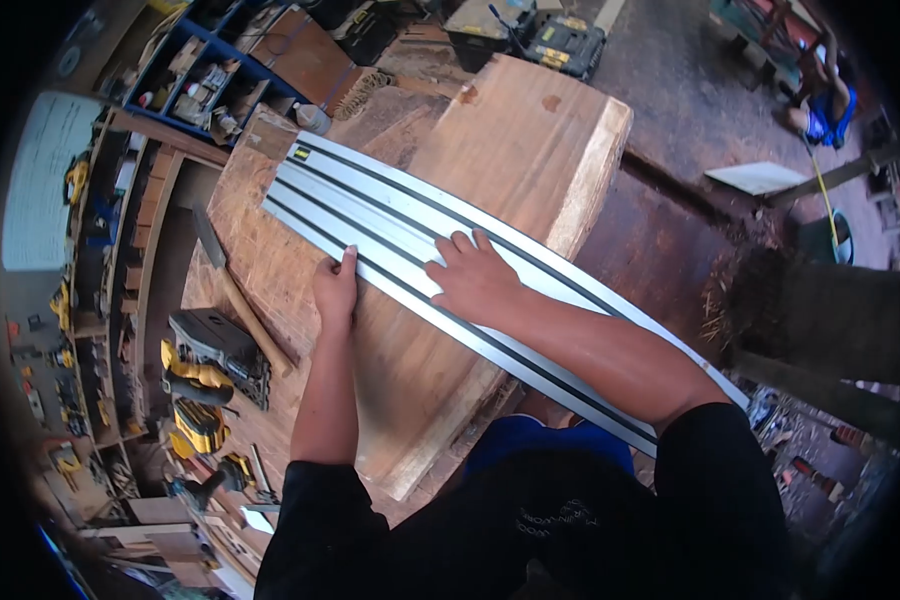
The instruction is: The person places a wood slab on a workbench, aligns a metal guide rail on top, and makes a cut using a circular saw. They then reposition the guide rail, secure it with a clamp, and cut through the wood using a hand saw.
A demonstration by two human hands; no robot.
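Observation:
A long silver guide rail [380, 215] with black strips and a small yellow label at its far end lies diagonally over a thick wooden slab [520, 140]. At the rail's near-left edge, my left hand [337, 287] grips it, the thumb on top and the other fingers mostly hidden. Farther right, my right hand [475, 278] lies on the rail's upper face, palm down with fingers spread. My right forearm crosses above the rail, covering part of it. The slab rests on a worn wooden worktop [232, 210].
Left of the slab lie a long-handled hammer-like tool [240, 300] and a yellow-and-black power saw [210, 365]. Tool shelves [135, 290] line the left side. A blue rack [205, 75] and toolboxes [565, 45] stand at the back. Another person [825, 100] is at far right.

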